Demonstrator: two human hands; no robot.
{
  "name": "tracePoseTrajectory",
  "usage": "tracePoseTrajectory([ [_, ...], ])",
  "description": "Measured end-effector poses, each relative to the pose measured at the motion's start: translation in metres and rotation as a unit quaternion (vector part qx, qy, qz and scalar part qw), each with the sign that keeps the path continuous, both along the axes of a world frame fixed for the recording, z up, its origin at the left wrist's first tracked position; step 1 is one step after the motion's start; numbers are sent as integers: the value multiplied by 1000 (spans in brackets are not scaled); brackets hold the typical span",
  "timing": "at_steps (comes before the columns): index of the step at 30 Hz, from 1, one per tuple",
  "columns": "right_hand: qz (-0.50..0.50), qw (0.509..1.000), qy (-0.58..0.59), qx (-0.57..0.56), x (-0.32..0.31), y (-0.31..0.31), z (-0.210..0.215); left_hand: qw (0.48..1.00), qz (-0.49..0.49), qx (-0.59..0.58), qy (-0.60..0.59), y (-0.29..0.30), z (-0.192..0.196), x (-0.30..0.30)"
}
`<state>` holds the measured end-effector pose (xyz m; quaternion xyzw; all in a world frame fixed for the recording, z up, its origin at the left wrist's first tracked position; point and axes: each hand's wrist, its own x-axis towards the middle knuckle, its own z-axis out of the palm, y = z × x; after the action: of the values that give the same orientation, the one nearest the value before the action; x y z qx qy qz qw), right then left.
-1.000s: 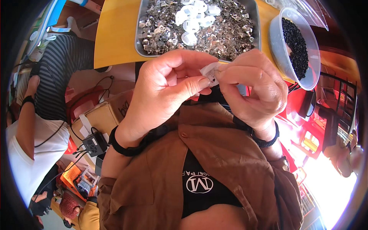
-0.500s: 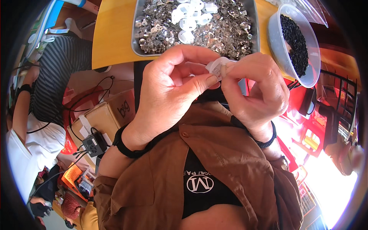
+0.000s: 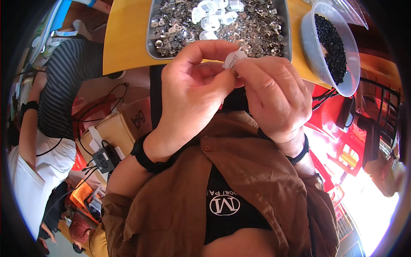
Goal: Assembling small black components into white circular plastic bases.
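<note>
- Centrally, the left hand (image 3: pixel 192 92) and right hand (image 3: pixel 274 92) pinch a small white plastic piece (image 3: pixel 233 59) between closed fingertips.
- Above, at the frame's top, a metal tray (image 3: pixel 150 40) holds shiny parts.

One head-worn fisheye view looks steeply down the person's own chest, very close to the left hand (image 3: pixel 192 92) and right hand (image 3: pixel 276 96) raised just below the lens. It faces forward over the yellow tabletop (image 3: pixel 126 38) at the top edge, whose straight edges bend near the dark rim.
</note>
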<state>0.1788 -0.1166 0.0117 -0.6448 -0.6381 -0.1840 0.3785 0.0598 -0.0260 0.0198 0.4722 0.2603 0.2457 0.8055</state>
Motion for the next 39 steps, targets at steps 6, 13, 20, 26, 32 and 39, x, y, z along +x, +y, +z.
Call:
tracePoseTrajectory([
  [6, -4, 990, -141, 20, -2, -6, -11, 1000, 11, 24, 16, 1, -6, -1],
  [13, -6, 988, -150, 28, -4, -5, -8, 1000, 8, -18, 15, 4, -3, -3],
  [20, 35, 989, 127, 62, 7, -5, -10, 994, 20, 89, -62, -1, -14, 0],
  [26, -21, 987, 155, 36, 4, -7, -11, 996, -9, 82, -17, -2, -11, -1],
  [32, -55, 984, 168, 0, -4, -7, -8, 990, 5, 137, -40, -5, -18, 1],
  [39, -81, 977, 196, -6, -3, -9, -11, 993, -12, 115, -27, -8, -14, 1],
])
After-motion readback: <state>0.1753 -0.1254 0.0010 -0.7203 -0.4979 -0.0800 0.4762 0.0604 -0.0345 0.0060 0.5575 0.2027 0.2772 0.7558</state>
